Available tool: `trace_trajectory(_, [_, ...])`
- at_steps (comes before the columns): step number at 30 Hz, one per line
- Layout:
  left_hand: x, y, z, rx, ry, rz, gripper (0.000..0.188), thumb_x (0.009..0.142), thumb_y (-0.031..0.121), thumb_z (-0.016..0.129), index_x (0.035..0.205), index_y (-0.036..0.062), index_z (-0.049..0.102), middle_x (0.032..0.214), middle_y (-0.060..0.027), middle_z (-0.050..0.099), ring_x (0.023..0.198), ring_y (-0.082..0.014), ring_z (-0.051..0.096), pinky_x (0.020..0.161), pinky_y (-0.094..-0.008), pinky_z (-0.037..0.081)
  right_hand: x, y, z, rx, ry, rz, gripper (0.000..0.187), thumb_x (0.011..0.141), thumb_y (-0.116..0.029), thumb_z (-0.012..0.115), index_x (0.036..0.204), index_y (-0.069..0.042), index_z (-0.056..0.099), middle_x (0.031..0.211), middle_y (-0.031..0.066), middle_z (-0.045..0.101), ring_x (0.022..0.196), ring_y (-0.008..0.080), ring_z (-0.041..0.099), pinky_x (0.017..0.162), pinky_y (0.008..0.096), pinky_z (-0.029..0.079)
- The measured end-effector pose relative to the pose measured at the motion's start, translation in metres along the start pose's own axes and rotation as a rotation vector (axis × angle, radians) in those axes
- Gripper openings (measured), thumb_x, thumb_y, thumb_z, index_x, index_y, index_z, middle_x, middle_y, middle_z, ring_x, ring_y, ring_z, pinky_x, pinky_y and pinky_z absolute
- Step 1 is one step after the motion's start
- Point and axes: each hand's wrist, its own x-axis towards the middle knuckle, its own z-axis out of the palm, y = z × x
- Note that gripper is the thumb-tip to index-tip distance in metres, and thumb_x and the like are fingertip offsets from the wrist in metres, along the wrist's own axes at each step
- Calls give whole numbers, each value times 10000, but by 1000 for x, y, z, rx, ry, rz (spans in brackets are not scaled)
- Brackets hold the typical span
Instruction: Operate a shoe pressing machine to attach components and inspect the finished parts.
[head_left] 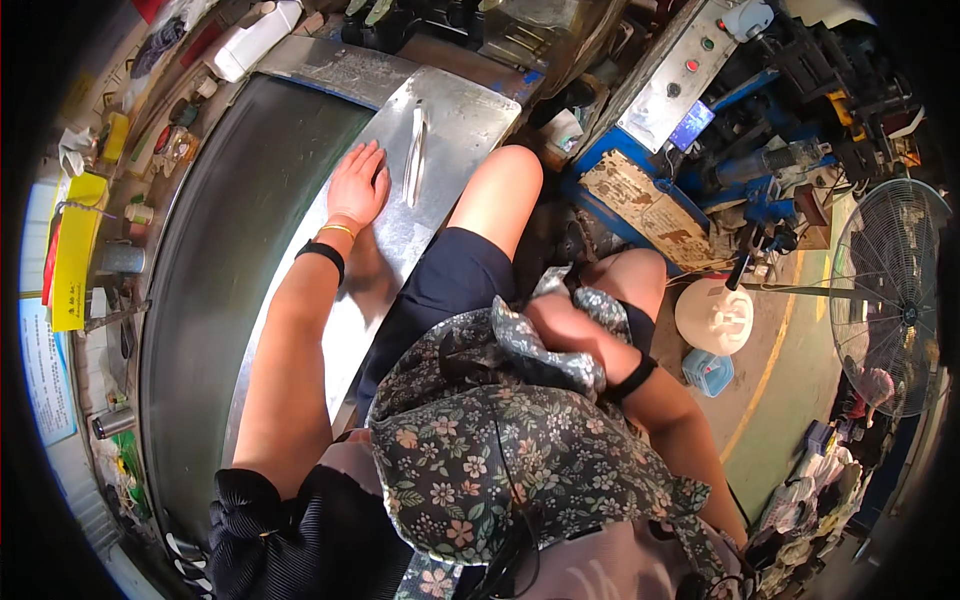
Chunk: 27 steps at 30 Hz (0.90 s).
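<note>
My left hand [358, 184] lies flat on a shiny metal plate [455, 105], its fingers stretched out beside the dark belt. Close by on the plate is a long, slim, pale strip [414, 155], not touched by the hand. Over my lap, my right hand [562, 322] is closed in the bunched cloth of a dark floral apron [450, 430]. Folds of the apron hide most of its fingertips.
A dark conveyor belt [230, 260] runs along my left. To the right stand a control panel [680, 75] with buttons, a blue machine, a white round container [714, 316], a light-blue basket [708, 372] and a large fan [890, 300]. Shelves with small items line the far left.
</note>
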Motion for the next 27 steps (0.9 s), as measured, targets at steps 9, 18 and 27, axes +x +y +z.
trace_trajectory(9, [-1,-2,2,-23,57,36,362,883,246,562,1192,76,642,1341,-91,582,1266,-303,499,1065,-413,398,37,8,-33,1171,739,368,348,855,-243,749,1049,-16,571,898,80,632,824,145,593,761,297,490])
trace_trajectory(18, [-11,51,-12,-693,-85,-351,340,865,175,623,1184,59,652,1313,-176,589,1264,-323,518,1052,-397,408,35,2,-43,1137,653,190,218,898,-191,690,945,-35,545,821,20,545,765,122,533,700,274,446])
trace_trajectory(27, [-60,135,-56,-625,-167,-150,391,839,200,703,1210,91,646,1395,-236,493,1285,-392,483,1064,-422,402,43,2,-57,1484,881,59,160,977,-42,550,861,-69,443,749,-55,408,671,30,376,590,203,330])
